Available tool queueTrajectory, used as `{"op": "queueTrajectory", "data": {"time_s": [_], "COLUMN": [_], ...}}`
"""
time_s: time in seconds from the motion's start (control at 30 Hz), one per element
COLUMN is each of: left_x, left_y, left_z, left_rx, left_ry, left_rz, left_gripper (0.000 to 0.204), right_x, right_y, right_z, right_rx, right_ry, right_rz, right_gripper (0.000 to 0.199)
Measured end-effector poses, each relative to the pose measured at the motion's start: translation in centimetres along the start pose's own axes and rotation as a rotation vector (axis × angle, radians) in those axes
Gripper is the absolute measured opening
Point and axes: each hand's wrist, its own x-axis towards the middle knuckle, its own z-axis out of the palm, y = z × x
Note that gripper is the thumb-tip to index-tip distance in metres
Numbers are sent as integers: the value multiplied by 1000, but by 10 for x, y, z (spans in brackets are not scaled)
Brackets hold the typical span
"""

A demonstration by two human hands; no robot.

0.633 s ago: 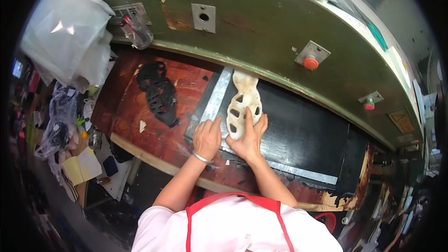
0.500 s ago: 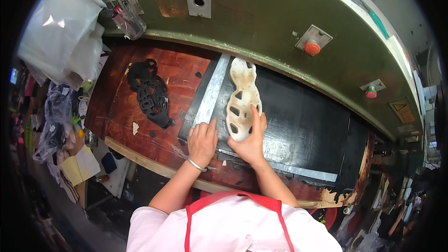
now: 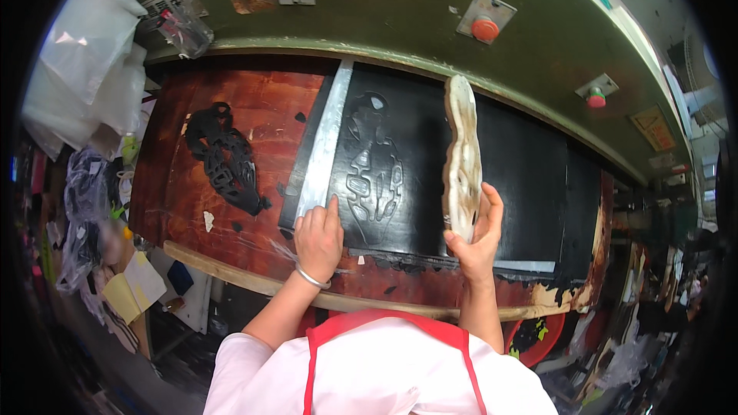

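Die [image 3: 462,157], a pale cut-out block, stands on edge over the black sheet [image 3: 400,177] on the press bed [image 3: 231,146], just right of the pattern pressed into that sheet. Right hand [image 3: 477,234] clasps its lower end, fingers wrapped around; it looks stiff and weighty, best held low at the rim. Left hand [image 3: 317,238] lies flat, fingers spread, on the sheet's near-left edge, holding nothing.

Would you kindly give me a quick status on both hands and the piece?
Right hand grips pale cutting die, tilted up on edge. Left hand flat on black sheet. Cut outline shows in sheet; nothing in the way.
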Motion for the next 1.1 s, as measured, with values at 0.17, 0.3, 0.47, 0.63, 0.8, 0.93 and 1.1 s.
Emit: {"op": "queueTrajectory", "data": {"time_s": [0.17,0.3,0.47,0.63,0.8,0.93,1.1], "left_x": [8,21,57,96,101,103,142], "left_y": [1,1,-9,-17,-11,6,5], "left_z": [1,-1,10,18,9,24,64], "left_rx": [-5,-4,-63,-124,-270,-293,-298], "left_ry": [-22,-32,-20,-13,-71,-182,-156], "left_rz": [1,-15,-67,-92,-174,-125,-133], "left_gripper": [46,45,40,35,30,22,16], "right_x": [5,17,49,93,175,247,261], "right_y": [22,45,54,51,-10,-43,-24], "right_z": [0,10,10,-18,-117,-158,-148], "right_rx": [-486,-877,-959,-686,-758,-1112,-1117], "right_ry": [1,-52,-82,18,619,765,816], "right_rz": [66,-179,-201,-106,-252,-389,-426], "right_gripper": [87,95,106,103,77,89,93]}}
